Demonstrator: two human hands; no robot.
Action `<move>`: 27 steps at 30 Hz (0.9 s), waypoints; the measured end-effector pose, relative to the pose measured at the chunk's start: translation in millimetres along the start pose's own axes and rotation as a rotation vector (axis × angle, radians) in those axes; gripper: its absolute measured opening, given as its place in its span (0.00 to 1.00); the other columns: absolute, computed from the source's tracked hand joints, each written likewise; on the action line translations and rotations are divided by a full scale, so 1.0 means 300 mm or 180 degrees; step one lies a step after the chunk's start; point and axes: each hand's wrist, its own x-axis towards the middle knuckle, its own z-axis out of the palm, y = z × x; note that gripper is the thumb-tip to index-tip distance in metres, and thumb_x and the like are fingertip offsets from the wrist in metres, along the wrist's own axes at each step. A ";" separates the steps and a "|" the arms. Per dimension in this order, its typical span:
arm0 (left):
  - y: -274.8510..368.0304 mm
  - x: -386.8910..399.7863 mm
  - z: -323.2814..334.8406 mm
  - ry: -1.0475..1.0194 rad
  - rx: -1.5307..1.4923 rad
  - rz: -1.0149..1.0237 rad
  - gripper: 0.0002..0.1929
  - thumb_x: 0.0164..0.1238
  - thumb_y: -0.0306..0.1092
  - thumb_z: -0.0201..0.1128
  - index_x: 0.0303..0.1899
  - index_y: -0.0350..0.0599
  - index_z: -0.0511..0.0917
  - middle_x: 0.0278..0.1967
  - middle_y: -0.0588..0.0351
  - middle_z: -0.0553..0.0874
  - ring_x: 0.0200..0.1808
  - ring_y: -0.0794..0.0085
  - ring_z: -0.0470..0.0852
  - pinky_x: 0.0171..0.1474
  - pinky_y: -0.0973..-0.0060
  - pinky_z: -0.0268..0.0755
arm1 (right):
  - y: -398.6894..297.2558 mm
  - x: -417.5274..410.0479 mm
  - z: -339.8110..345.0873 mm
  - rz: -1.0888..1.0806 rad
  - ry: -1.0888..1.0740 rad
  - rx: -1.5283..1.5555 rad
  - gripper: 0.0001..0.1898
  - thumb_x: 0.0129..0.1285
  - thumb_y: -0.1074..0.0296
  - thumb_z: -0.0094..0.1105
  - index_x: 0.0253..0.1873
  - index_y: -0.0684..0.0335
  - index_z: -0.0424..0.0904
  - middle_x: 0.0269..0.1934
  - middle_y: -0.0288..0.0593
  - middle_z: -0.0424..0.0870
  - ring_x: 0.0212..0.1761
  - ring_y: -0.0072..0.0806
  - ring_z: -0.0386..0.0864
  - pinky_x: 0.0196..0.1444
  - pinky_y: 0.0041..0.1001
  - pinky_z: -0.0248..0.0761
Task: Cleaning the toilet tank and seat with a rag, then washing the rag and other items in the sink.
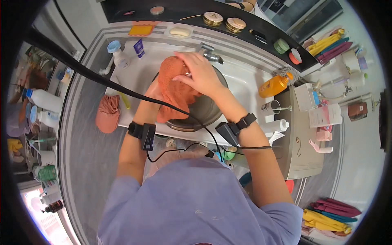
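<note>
An orange terry towel [174, 82] is bunched up over a dark grey round basin [211, 113] in the white sink [242, 73]. My left hand [155, 89] holds the towel from the left, its fingers hidden under the fabric. Across the towel's upper right side lies my right hand [199, 72], thumb apart from the fingers, gripping the cloth. Something small and shiny shows between that thumb and the fingers, too small to identify. Just behind my right hand stands a chrome faucet [211, 55]. The lower end of the towel hangs at the basin's left rim.
A black cable [122, 88] crosses in front of my left wrist. Left are a pump bottle [120, 56], a purple tube [139, 48] and a pink fabric item [108, 114]. An orange pump bottle [274, 85] and a glass [271, 107] stand right. Soap [179, 32] lies behind the sink.
</note>
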 end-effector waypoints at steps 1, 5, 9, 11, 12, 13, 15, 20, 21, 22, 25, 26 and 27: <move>0.015 -0.016 -0.022 -0.0009 0.0067 -0.0129 0.22 0.63 0.39 0.59 0.57 0.42 0.68 0.53 0.49 0.76 0.51 0.62 0.78 0.53 0.68 0.72 | 0.007 0.001 0.030 -0.0044 -0.0037 0.0009 0.35 0.52 0.54 0.66 0.63 0.59 0.63 0.58 0.44 0.70 0.60 0.38 0.68 0.63 0.36 0.61; 0.028 -0.028 -0.126 0.0334 0.0541 -0.0678 0.22 0.65 0.38 0.58 0.57 0.40 0.68 0.54 0.49 0.76 0.52 0.63 0.77 0.55 0.68 0.71 | 0.142 -0.072 0.205 0.0929 -0.0008 0.2552 0.40 0.54 0.54 0.67 0.66 0.69 0.57 0.56 0.50 0.72 0.59 0.34 0.70 0.62 0.32 0.62; 0.041 -0.054 -0.216 0.0789 0.0806 -0.0948 0.21 0.66 0.37 0.56 0.58 0.38 0.68 0.55 0.49 0.76 0.54 0.64 0.77 0.58 0.67 0.70 | 0.097 -0.117 0.263 0.2131 -0.0726 0.3038 0.34 0.55 0.56 0.66 0.62 0.70 0.64 0.57 0.48 0.72 0.58 0.31 0.71 0.59 0.28 0.65; 0.009 -0.079 -0.176 0.0789 0.0088 -0.0526 0.19 0.66 0.37 0.56 0.55 0.38 0.71 0.53 0.49 0.77 0.52 0.64 0.78 0.56 0.68 0.72 | 0.119 -0.168 0.317 0.2813 -0.0624 0.3501 0.30 0.57 0.57 0.65 0.60 0.69 0.67 0.55 0.45 0.74 0.56 0.30 0.72 0.58 0.28 0.65; 0.004 -0.090 -0.168 0.0797 -0.0590 -0.0074 0.17 0.66 0.36 0.57 0.52 0.37 0.73 0.50 0.49 0.79 0.49 0.64 0.80 0.54 0.69 0.73 | 0.087 -0.175 0.336 0.2834 0.0133 0.4040 0.26 0.59 0.59 0.64 0.58 0.68 0.69 0.50 0.42 0.77 0.52 0.27 0.74 0.55 0.26 0.66; -0.009 -0.084 -0.226 0.0813 -0.0610 -0.0041 0.17 0.66 0.36 0.57 0.52 0.37 0.73 0.50 0.49 0.79 0.49 0.64 0.80 0.54 0.69 0.73 | 0.078 -0.174 0.366 0.2828 0.0089 0.4030 0.26 0.59 0.59 0.64 0.58 0.68 0.69 0.50 0.42 0.77 0.52 0.27 0.74 0.55 0.26 0.66; -0.124 -0.066 -0.473 0.1489 -0.0220 -0.0784 0.19 0.67 0.36 0.54 0.56 0.37 0.70 0.54 0.46 0.76 0.54 0.62 0.77 0.57 0.65 0.71 | 0.082 -0.177 0.430 0.2803 0.1060 0.4051 0.20 0.61 0.59 0.63 0.52 0.67 0.72 0.47 0.40 0.78 0.46 0.24 0.75 0.49 0.24 0.68; -0.203 -0.032 -0.444 0.1994 -0.1214 -0.0742 0.31 0.67 0.58 0.49 0.61 0.43 0.63 0.54 0.48 0.77 0.54 0.60 0.76 0.58 0.60 0.67 | 0.034 -0.171 0.476 0.2731 0.0914 0.3095 0.15 0.60 0.59 0.63 0.43 0.65 0.72 0.39 0.39 0.79 0.41 0.20 0.73 0.44 0.22 0.67; -0.227 -0.015 -0.450 0.1996 -0.1238 -0.0749 0.31 0.67 0.58 0.49 0.61 0.43 0.63 0.54 0.48 0.77 0.54 0.60 0.76 0.58 0.60 0.67 | 0.010 -0.161 0.494 0.2558 0.0720 0.2845 0.15 0.60 0.59 0.63 0.41 0.64 0.72 0.36 0.39 0.80 0.39 0.20 0.73 0.43 0.23 0.67; -0.271 0.010 -0.480 0.1581 -0.0976 -0.0601 0.31 0.67 0.58 0.50 0.59 0.42 0.64 0.54 0.48 0.76 0.54 0.61 0.76 0.57 0.63 0.67 | 0.012 -0.165 0.547 0.2178 0.0591 0.2146 0.16 0.57 0.57 0.64 0.37 0.65 0.72 0.30 0.43 0.78 0.34 0.27 0.75 0.40 0.24 0.67; -0.420 0.055 -0.659 0.1073 -0.1337 -0.0765 0.25 0.67 0.54 0.52 0.51 0.41 0.68 0.45 0.51 0.78 0.46 0.66 0.78 0.50 0.71 0.70 | -0.071 -0.129 0.593 0.1131 0.0660 0.0435 0.17 0.55 0.52 0.61 0.30 0.61 0.71 0.24 0.46 0.76 0.27 0.48 0.75 0.30 0.39 0.67; -0.471 0.069 -0.677 0.0892 0.0002 -0.0138 0.23 0.68 0.53 0.52 0.50 0.42 0.69 0.44 0.51 0.79 0.43 0.67 0.78 0.48 0.72 0.71 | -0.061 -0.121 0.600 0.1148 0.0648 0.0424 0.17 0.55 0.52 0.61 0.30 0.61 0.71 0.24 0.46 0.76 0.27 0.48 0.75 0.30 0.39 0.67; -0.515 0.073 -0.689 0.0696 0.1337 0.0493 0.21 0.68 0.52 0.52 0.48 0.42 0.71 0.42 0.52 0.80 0.41 0.68 0.79 0.46 0.72 0.72 | -0.045 -0.108 0.615 0.1445 0.0762 0.0203 0.16 0.56 0.52 0.60 0.29 0.61 0.72 0.24 0.47 0.77 0.27 0.49 0.75 0.31 0.42 0.68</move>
